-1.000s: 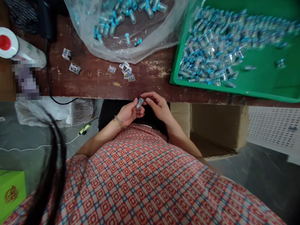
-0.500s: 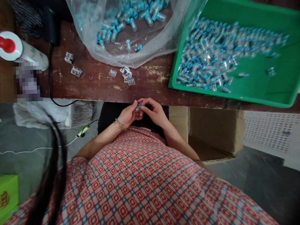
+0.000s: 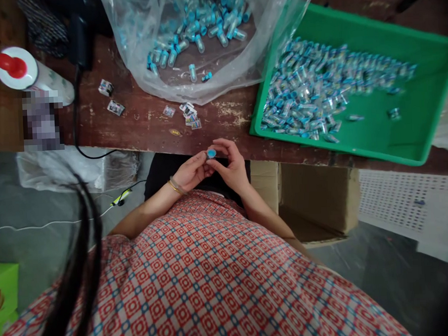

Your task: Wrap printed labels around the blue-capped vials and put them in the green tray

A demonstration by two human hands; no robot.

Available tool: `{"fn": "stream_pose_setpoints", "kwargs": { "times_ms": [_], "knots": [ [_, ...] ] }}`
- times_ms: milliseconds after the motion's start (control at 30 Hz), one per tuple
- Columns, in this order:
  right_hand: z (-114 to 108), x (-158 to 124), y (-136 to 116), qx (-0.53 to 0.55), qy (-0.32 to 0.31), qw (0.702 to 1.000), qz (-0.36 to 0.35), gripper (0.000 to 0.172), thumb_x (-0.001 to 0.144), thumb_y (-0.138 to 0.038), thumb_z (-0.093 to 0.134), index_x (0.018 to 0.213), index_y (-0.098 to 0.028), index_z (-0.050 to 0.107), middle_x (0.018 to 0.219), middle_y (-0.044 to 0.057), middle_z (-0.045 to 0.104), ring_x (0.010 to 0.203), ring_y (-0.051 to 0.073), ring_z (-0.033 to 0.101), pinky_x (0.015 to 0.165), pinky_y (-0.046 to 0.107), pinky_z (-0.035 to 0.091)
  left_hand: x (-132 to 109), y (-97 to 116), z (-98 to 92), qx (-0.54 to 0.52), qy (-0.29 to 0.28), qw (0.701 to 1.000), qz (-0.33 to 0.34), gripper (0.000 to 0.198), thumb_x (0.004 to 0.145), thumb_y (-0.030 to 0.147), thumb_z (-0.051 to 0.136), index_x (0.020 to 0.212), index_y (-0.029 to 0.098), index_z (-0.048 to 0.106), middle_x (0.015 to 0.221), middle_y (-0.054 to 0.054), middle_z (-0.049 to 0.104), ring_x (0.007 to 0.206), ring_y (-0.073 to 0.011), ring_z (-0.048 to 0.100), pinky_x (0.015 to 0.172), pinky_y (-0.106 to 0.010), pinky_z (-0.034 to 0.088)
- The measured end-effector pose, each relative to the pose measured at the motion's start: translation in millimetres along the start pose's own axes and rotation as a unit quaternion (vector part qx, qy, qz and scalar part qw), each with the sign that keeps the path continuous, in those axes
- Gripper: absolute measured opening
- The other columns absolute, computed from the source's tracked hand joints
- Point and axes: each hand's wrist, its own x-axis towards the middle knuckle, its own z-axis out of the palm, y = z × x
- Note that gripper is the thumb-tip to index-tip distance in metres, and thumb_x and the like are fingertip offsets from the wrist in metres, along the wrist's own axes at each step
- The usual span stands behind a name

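Just in front of the table edge, a small clear vial with a blue cap [image 3: 211, 153] is pinched between the thumb and fingers of my left hand [image 3: 190, 173]. The cap's round end faces up towards me, and most of the vial's body is hidden by the fingers. My right hand [image 3: 233, 166] meets it from the other side, its thumb at the vial just below the cap and its forefinger arched above. Small printed card pieces [image 3: 189, 113] lie on the table beyond the hands.
A clear plastic bag [image 3: 206, 92] of blue-capped vials lies at the back. On the right stands a green tray [image 3: 356, 145] with many labelled vials. To the left are a white bottle with a red top [image 3: 55, 83] and a black cable [image 3: 74, 110]. Below sits a cardboard box [image 3: 316, 198].
The vial has turned in my fingers, so its blue cap now faces up. My right forefinger has lifted and straightened somewhat. The view has shifted slightly.
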Motion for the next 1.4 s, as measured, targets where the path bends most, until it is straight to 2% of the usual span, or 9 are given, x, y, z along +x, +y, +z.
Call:
{"fn": "stream_pose_setpoints", "kwargs": {
  "times_ms": [200, 367, 500, 600, 700, 867, 967, 1067, 1400],
  "knots": [
    [2.4, -1.6, -1.5, 0.008, 0.001, 1.000, 0.019, 0.046, 0.086, -0.036, 0.080, 0.128, -0.032, 0.061, 0.121, 0.004, 0.072, 0.113, 0.023, 0.071, 0.109, 0.043, 0.056, -0.6, -3.1, 3.6, -0.011, 0.035, 0.999, -0.016, 0.023, 0.091, 0.038, 0.079, 0.090, 0.017, 0.068, 0.078, 0.001, 0.066, 0.065, -0.0089, 0.058, 0.065, -0.024, 0.046],
    [1.7, -3.0, -1.2, -0.025, -0.002, 0.999, 0.029, 0.031, 0.089, -0.036, 0.077, 0.117, -0.031, 0.067, 0.119, 0.004, 0.074, 0.114, 0.023, 0.068, 0.108, 0.044, 0.055, 0.6, -4.9, 4.7, 0.010, 0.033, 0.999, -0.025, 0.028, 0.093, 0.045, 0.075, 0.090, 0.017, 0.069, 0.078, 0.000, 0.065, 0.065, -0.0100, 0.057, 0.065, -0.024, 0.045],
    [1.8, -3.6, -2.3, -0.035, 0.000, 0.999, -0.009, 0.037, 0.090, -0.036, 0.076, 0.124, -0.032, 0.063, 0.122, 0.004, 0.072, 0.116, 0.024, 0.068, 0.108, 0.046, 0.054, -0.5, -3.9, 3.3, 0.025, 0.031, 0.999, -0.002, 0.030, 0.089, 0.046, 0.080, 0.095, 0.019, 0.067, 0.078, 0.002, 0.062, 0.066, -0.0096, 0.056, 0.065, -0.023, 0.046],
    [-1.3, -3.7, -5.5, -0.066, 0.022, 0.995, -0.075, 0.030, 0.090, -0.036, 0.076, 0.118, -0.032, 0.064, 0.133, 0.006, 0.069, 0.128, 0.028, 0.064, 0.116, 0.053, 0.048, -1.5, -3.1, 2.0, 0.036, 0.012, 0.999, 0.021, 0.036, 0.082, 0.044, 0.087, 0.098, 0.020, 0.065, 0.080, 0.003, 0.062, 0.066, -0.0089, 0.056, 0.066, -0.022, 0.047],
    [-7.7, -2.9, -8.2, -0.102, 0.040, 0.990, -0.088, 0.019, 0.093, -0.037, 0.073, 0.110, -0.033, 0.067, 0.142, 0.006, 0.065, 0.130, 0.030, 0.063, 0.120, 0.059, 0.042, -1.3, -2.8, 1.7, 0.043, -0.008, 0.998, 0.036, 0.042, 0.076, 0.044, 0.091, 0.098, 0.020, 0.065, 0.079, 0.003, 0.064, 0.068, -0.0098, 0.059, 0.066, -0.023, 0.048],
    [-14.2, -1.6, -6.6, -0.171, 0.018, 0.982, -0.083, 0.008, 0.093, -0.036, 0.072, 0.101, -0.035, 0.073, 0.140, 0.000, 0.069, 0.135, 0.030, 0.060, 0.131, 0.064, 0.021, 0.7, -1.7, -0.1, 0.106, 0.056, 0.986, 0.115, 0.038, 0.074, 0.038, 0.092, 0.099, 0.021, 0.068, 0.080, 0.003, 0.067, 0.067, -0.0085, 0.059, 0.065, -0.021, 0.047],
    [-11.4, -3.9, -4.6, -0.151, 0.034, 0.985, -0.079, 0.006, 0.096, -0.034, 0.069, 0.099, -0.034, 0.074, 0.136, 0.000, 0.072, 0.133, 0.028, 0.062, 0.127, 0.061, 0.031, -0.3, -1.1, -2.2, 0.174, 0.089, 0.962, 0.193, 0.038, 0.072, 0.035, 0.093, 0.101, 0.021, 0.073, 0.080, 0.003, 0.069, 0.067, -0.0079, 0.057, 0.067, -0.020, 0.048],
    [-7.6, -6.3, -3.8, -0.111, 0.041, 0.991, -0.067, 0.006, 0.097, -0.033, 0.068, 0.098, -0.032, 0.073, 0.134, 0.003, 0.072, 0.135, 0.027, 0.061, 0.120, 0.058, 0.041, -2.7, -1.7, -1.5, 0.219, 0.120, 0.945, 0.209, 0.034, 0.073, 0.033, 0.091, 0.101, 0.020, 0.076, 0.078, 0.003, 0.069, 0.067, -0.0083, 0.057, 0.065, -0.020, 0.047],
    [2.7, -1.6, -6.3, -0.082, 0.059, 0.991, -0.092, 0.009, 0.098, -0.039, 0.067, 0.093, -0.031, 0.068, 0.125, 0.003, 0.074, 0.138, 0.028, 0.058, 0.123, 0.058, 0.038, -6.5, -1.8, 1.4, 0.208, 0.142, 0.935, 0.248, 0.028, 0.077, 0.036, 0.089, 0.098, 0.022, 0.077, 0.075, 0.003, 0.069, 0.065, -0.0090, 0.057, 0.066, -0.022, 0.049]
  ]
}}
